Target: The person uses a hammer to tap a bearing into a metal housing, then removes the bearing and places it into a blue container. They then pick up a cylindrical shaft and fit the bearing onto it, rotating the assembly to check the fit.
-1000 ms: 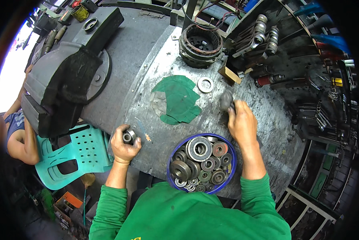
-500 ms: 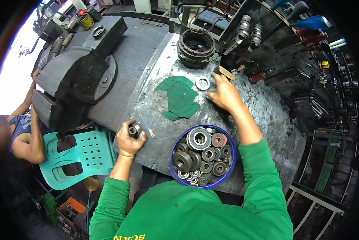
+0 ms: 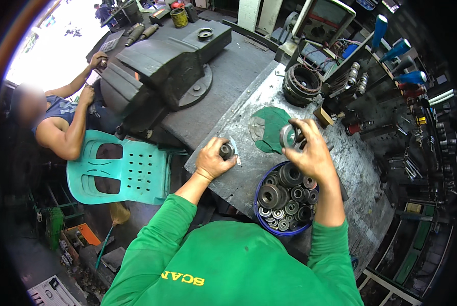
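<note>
My left hand (image 3: 214, 159) is closed around a small dark bearing (image 3: 227, 151) above the near left edge of the metal-topped bench. Between the thumb and fingers of my right hand (image 3: 312, 150), a shiny metal ring (image 3: 288, 136) is held up on edge. Something dark sits behind that ring in the fingers, partly hidden. Green sheet material (image 3: 273, 121) lies flat on the bench just beyond the ring. Below my right hand stands a blue-rimmed bowl (image 3: 284, 233) heaped with bearings (image 3: 270, 195) of several sizes.
A round motor housing (image 3: 302, 85) and a wooden block (image 3: 323, 116) stand at the far side. A large vise (image 3: 159, 66) is at left. Tools (image 3: 399, 50) line the right side. Beside a turquoise chair (image 3: 144, 176), another person (image 3: 60, 125) works at left.
My right hand has picked up the metal ring from the bench and drawn it nearer, above the bowl's far side. My left hand still holds its bearing. The view has shifted left.
</note>
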Available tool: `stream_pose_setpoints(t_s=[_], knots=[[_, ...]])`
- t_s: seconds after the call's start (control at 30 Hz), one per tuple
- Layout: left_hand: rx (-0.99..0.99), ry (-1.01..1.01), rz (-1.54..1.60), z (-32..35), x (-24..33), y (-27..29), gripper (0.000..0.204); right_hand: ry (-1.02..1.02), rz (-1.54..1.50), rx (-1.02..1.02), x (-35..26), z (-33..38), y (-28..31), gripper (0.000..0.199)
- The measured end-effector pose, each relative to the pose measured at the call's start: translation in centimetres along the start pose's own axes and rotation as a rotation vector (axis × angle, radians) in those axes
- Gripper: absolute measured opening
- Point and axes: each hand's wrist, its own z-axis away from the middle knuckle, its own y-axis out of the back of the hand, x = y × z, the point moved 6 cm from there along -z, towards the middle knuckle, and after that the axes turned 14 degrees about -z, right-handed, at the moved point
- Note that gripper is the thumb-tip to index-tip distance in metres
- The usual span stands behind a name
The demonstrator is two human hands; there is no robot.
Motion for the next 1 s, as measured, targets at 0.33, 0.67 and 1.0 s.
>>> stream_pose_setpoints(t_s=[0.33, 0.67, 1.0], knots=[[-0.566, -0.285, -0.165, -4.2, 6.2, -2.5, 0.056, -0.083, -1.660, 0.116, -6.2, 7.4, -9.0, 0.084], [-0.655, -0.386, 0.055, -5.1, 5.4, -3.3, 0.056, 0.143, -2.046, 0.231, -7.2, 5.1, -14.6, 0.075], [-1.075, 0.625, 1.549, -3.2, 0.3, 7.0, 0.029, 0.174, -1.909, 0.204, -7.3, 3.6, -16.6, 0.077]])
